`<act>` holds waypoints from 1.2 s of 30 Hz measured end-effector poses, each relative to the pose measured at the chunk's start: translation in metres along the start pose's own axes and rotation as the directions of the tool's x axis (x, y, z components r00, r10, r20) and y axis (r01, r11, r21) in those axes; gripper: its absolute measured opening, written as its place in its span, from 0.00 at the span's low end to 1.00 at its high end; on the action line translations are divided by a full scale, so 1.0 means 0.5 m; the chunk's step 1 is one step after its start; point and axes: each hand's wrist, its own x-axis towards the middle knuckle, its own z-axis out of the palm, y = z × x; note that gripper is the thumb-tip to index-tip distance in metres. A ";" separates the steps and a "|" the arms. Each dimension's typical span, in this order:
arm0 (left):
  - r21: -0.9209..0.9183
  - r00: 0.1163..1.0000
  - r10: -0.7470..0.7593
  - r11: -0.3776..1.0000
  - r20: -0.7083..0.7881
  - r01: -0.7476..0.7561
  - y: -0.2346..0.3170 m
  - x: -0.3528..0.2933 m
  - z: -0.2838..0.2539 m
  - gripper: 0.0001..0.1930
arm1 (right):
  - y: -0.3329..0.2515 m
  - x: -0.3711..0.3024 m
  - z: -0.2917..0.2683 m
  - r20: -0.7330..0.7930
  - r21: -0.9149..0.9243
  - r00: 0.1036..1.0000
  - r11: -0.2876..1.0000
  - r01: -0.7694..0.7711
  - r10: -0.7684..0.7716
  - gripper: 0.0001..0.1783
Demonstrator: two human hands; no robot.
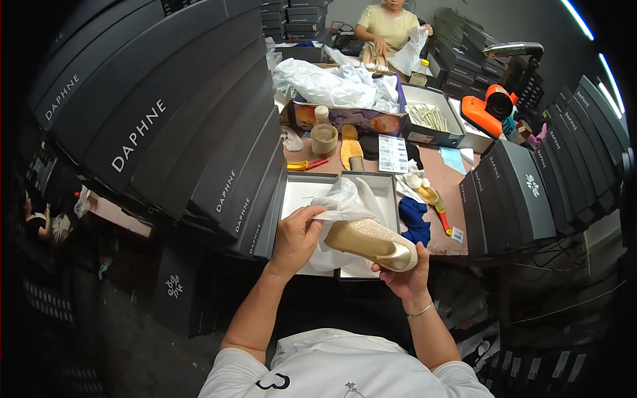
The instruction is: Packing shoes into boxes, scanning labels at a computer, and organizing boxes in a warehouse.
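A champagne-coloured, glittery heeled shoe [361, 240] is tilted in the air, its beige sole and heel toward me. My right hand [408, 275] grips it at the heel end. White tissue paper [345, 200] is pinched between the thumb and fingers of my left hand [300, 237], beside the shoe's toe. Beneath both hands lies an open shoe box [302, 189] with a white inside, its two halves side by side. More thin paper hangs down into it, partly hidden by my hands and the shoe.
Dark shoe boxes [192, 132] are stacked high at left, and more [511, 192] at right. Behind the open box are a glass jar [324, 138], label sheet [393, 154], blue cloth [415, 219], brush [438, 202], paper-filled carton [338, 116] and orange tool [481, 116]. Another person [391, 30] handles paper opposite.
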 end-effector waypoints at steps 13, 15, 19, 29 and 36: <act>-0.069 0.808 0.590 0.806 0.001 -0.588 0.119 -0.104 0.073 0.11 | 0.051 -0.001 0.175 -0.138 -0.160 0.979 0.979 0.130 -0.153 0.37; -0.084 0.809 0.581 0.805 -0.092 -0.588 0.113 -0.113 0.081 0.10 | 0.055 0.012 0.173 -0.139 -0.466 0.971 0.878 0.109 -0.194 0.33; -0.035 0.820 0.558 0.824 -0.122 -0.566 0.075 -0.113 0.055 0.12 | 0.054 0.051 0.057 -0.110 -0.486 0.983 0.871 0.073 -0.144 0.30; -0.103 0.787 0.571 0.790 -0.235 -0.604 0.095 -0.140 0.087 0.08 | 0.058 0.041 0.048 -0.051 -0.910 0.967 0.410 0.057 -0.249 0.29; -0.410 0.738 0.672 0.692 0.066 -0.594 0.118 -0.178 0.140 0.16 | 0.059 0.047 0.088 0.057 -0.873 0.964 0.454 0.175 -0.261 0.28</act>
